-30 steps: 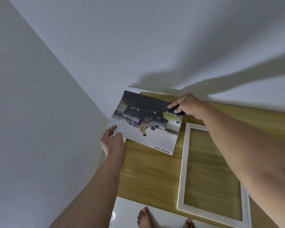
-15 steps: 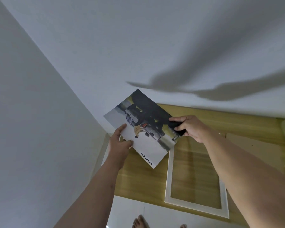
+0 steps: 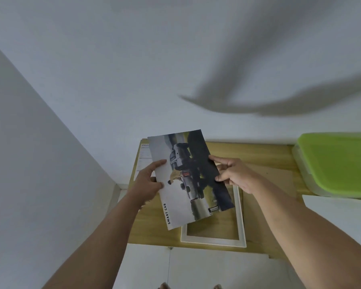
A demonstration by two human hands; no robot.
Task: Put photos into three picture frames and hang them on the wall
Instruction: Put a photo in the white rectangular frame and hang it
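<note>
Both hands pinch photo point(image 3: 188, 180): left hand point(image 3: 149, 182) on its left edge, right hand point(image 3: 234, 174) on its right, above white frame point(image 3: 214, 240) at worktop point(image 3: 248, 151) front edge.

Cool, even, rather dim indoor light fills the view. Two long soft-edged shadows point(image 3: 279, 105) sweep across the plain white wall point(image 3: 133, 59) at upper right (so the light falls from behind the camera). The printed car photo point(image 3: 188, 176) is sharp enough to read its caption, while the lime-green plastic box point(image 3: 333, 163) at the right edge looks soft. Wide-angle distortion bows the edges of the light wooden bench point(image 3: 258, 151) and stretches the corners.
</note>
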